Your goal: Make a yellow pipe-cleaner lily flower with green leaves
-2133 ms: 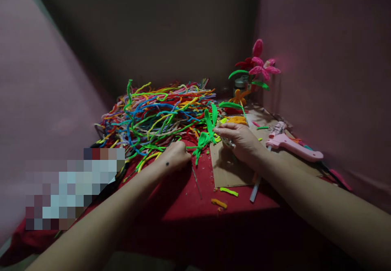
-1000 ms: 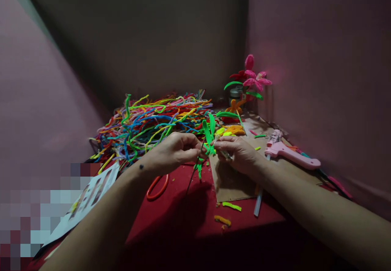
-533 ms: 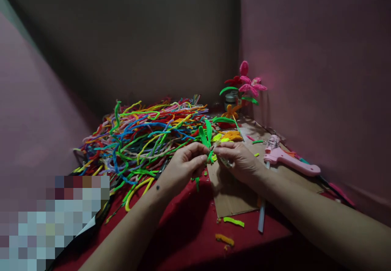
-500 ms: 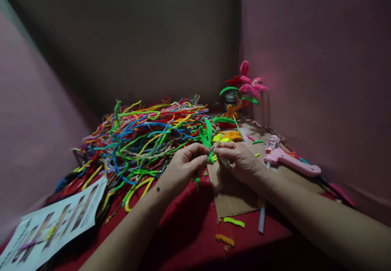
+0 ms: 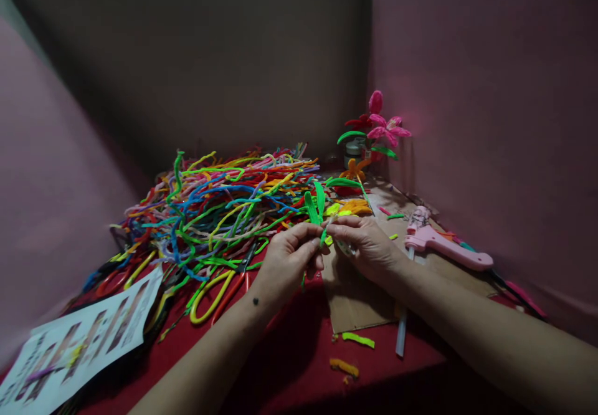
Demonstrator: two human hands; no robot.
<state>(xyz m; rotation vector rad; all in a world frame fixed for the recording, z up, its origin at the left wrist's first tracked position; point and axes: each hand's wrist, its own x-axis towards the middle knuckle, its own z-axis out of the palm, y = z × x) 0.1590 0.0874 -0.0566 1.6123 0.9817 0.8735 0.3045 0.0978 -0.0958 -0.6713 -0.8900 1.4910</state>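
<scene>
Uneven pull between the left hand (image 5: 284,260), pinching green leaves (image 5: 311,208), and the right hand (image 5: 374,250), gripping a pale item (image 5: 346,248), could skew the leaves.

Upright green fuzzy leaves (image 5: 314,205), pinched

Legible words, numbers, brands, signs: 0. White printed sheet (image 5: 106,323), flat, pictured strips: small dark print along the picture's left side of the sheet, too small and blurred to read.
</scene>
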